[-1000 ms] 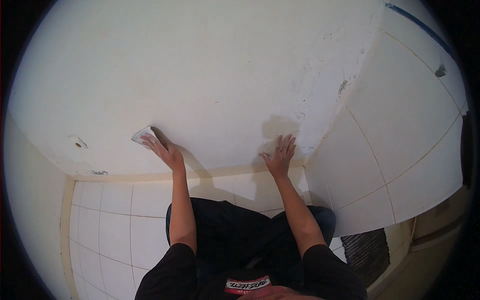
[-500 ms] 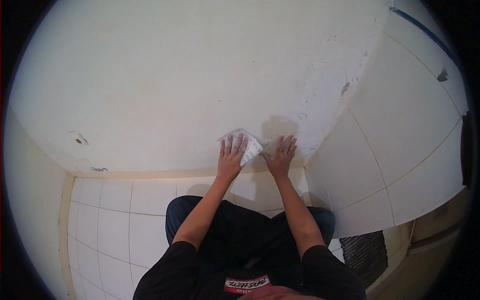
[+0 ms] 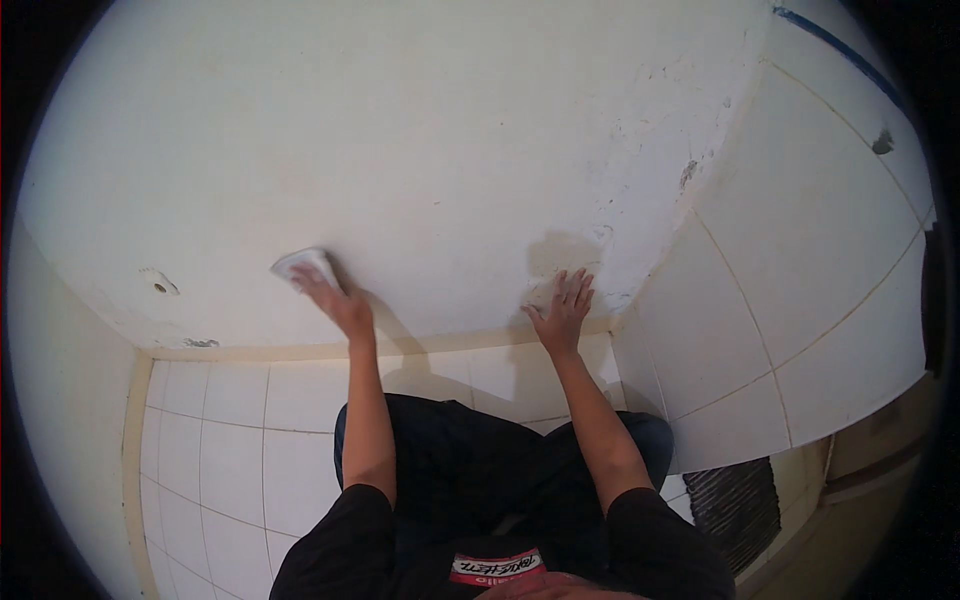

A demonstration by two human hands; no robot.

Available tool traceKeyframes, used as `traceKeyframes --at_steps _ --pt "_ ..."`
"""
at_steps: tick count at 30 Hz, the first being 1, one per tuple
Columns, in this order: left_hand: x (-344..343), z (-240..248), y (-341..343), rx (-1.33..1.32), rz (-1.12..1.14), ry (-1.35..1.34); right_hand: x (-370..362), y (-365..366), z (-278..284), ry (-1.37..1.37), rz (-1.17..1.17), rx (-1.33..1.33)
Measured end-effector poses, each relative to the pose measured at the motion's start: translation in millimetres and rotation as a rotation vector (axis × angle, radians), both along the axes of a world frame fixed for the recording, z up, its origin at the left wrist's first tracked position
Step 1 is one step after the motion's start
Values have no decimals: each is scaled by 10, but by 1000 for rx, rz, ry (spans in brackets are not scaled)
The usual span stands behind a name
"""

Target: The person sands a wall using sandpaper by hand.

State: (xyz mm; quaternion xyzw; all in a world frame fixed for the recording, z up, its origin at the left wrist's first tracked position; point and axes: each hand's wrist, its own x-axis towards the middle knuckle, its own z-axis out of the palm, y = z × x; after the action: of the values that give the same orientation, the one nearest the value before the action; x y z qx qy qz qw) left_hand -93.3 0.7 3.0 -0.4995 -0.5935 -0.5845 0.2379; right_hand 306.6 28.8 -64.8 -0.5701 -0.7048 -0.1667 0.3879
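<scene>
My left hand (image 3: pixel 338 300), slightly smeared by motion, presses a white sheet with a printed back, which looks like sandpaper (image 3: pixel 305 262), against the lower part of the off-white wall (image 3: pixel 400 130). The fingers lie over the sheet's lower part, and its upper edge tilts to the left. Flat on the same wall, near the right corner, my right hand (image 3: pixel 562 312) rests with its fingers spread and holds nothing. A shadow falls on the wall just above it.
At the left, the wall has a small hole (image 3: pixel 160 285) and a chipped patch (image 3: pixel 201 343). Peeling paint (image 3: pixel 688 175) runs along the right corner beside a tiled wall (image 3: pixel 770 280). White floor tiles (image 3: pixel 230 470) surround my folded legs. A dark ribbed mat (image 3: pixel 737 510) lies at the lower right.
My left hand has swept left across the wall with the sandpaper, away from my right hand. The right hand has stayed in place.
</scene>
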Motion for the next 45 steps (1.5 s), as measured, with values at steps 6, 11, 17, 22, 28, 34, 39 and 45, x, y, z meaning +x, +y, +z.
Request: traceKeyframes --at_steps 6,11,17,22,28,34,39,45 --pt "-164 -174 23 66 53 -363 -7 -23 16 19 20 -12" --pt "593 -84 48 28 -18 -163 59 -10 -20 -2 -8 -11" --pt "1124 -378 30 -189 -134 142 -20 -21 19 -5 -12 -28" --pt "1521 -563 -23 -371 -173 358 -17 -23 11 -30 -25 -10" --pt "1415 -550 -23 -375 -396 395 -27 -36 5 -8 -15 -28" --pt "872 -39 19 -145 -137 160 42 -16 -24 -4 -16 -15" --pt "268 196 -82 24 -77 60 -10 -9 3 -37 -21 -28" --pt "97 163 -78 47 25 -107 -5 7 -9 -7 6 -13"
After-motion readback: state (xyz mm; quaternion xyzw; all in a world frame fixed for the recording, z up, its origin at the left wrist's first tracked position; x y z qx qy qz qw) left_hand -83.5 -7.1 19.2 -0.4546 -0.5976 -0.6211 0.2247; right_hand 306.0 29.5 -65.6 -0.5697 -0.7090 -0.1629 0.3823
